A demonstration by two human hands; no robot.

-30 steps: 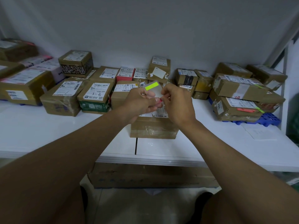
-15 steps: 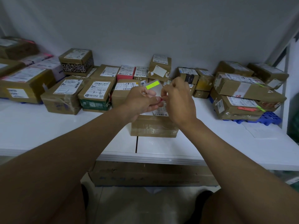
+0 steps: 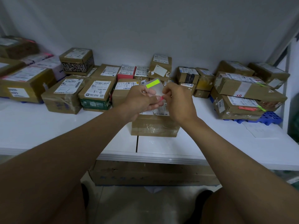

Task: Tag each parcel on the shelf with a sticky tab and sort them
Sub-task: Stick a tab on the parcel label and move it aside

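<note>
Mostly hidden: the parcel (image 3: 155,125) near the shelf (image 3: 48,126) front edge, its top covered by both hands. Left hand (image 3: 139,101) grips the clear tab sheet (image 3: 156,88), green tab (image 3: 152,83) at its top. Right hand (image 3: 178,101) pinches a pink tab (image 3: 162,98); its length unreadable. Since half a second ago, both hands sit slightly lower.

Grey wall (image 3: 145,26) (white shelf (image 3: 161,147))

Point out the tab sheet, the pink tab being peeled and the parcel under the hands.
tab sheet (image 3: 155,88): head view, clear part below its green strip.
pink tab (image 3: 162,98): head view, its visible end between the fingertips.
parcel (image 3: 153,127): head view, taped front face.
</note>
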